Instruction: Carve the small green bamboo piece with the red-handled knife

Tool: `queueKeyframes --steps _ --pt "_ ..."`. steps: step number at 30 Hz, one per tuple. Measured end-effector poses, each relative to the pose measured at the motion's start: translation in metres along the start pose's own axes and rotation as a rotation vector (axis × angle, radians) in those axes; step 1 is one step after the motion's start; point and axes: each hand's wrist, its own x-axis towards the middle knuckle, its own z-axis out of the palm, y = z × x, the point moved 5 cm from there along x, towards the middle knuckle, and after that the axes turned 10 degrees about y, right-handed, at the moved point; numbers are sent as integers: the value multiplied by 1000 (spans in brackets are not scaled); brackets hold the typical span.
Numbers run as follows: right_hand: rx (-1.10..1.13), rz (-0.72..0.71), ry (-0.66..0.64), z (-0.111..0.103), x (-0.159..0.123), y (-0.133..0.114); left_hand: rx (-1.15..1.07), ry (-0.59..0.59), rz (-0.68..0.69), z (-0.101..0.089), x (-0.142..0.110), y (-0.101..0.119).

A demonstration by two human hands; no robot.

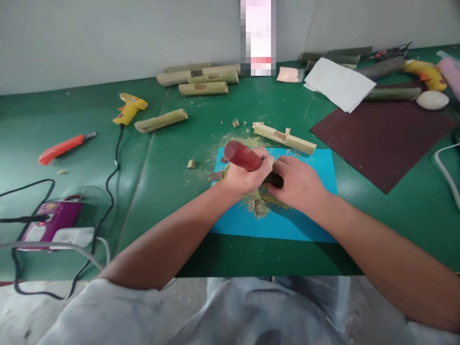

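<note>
My left hand [247, 178] is wrapped round a thick red handle [242, 155], whose butt points up and to the left. The working end of this red-handled tool is hidden behind my fingers. Close beside it, my right hand [298, 184] grips a dark bamboo piece [274, 179], mostly covered by both hands. Under them lies a bright blue sheet [230, 225], strewn with yellowish shavings [259, 211] and small bamboo offcuts [216, 176]. Just beyond the hands rests a pale bamboo tube [300, 143] with a rectangular notch cut in it.
On the green table [172, 201] at left are a red utility knife [66, 146], a yellow glue gun [130, 108] with its cord, and a purple power strip [52, 220]. Bamboo tubes [203, 88] line the back. White paper [338, 84] overlaps a brown sheet [381, 143] at right.
</note>
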Motion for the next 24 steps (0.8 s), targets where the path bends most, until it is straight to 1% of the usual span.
queueKeyframes --steps 2,5,6,9,10,11,14,18,24 --pt "19 -11 -18 0 1 0 -29 16 -35 -1 -1 -2" --pt "36 -23 -47 1 2 1 -78 -19 -63 2 -3 -5" --pt "38 -20 -51 1 2 1 -96 7 -84 1 -3 -6" --pt "36 -5 -57 2 3 2 -134 197 -157 -4 -2 -11" --pt "30 -2 -58 2 3 2 -127 232 -163 -4 -3 -12" --pt "21 -1 -59 2 3 2 -109 230 -153 -3 -3 -12" --pt "2 -9 -62 2 2 0 -41 172 -90 0 -5 -11" --pt "9 -15 -62 1 1 -2 -30 194 -72 -2 -8 -13" --pt "2 -21 -51 2 1 -1 13 188 -36 -2 -8 -14"
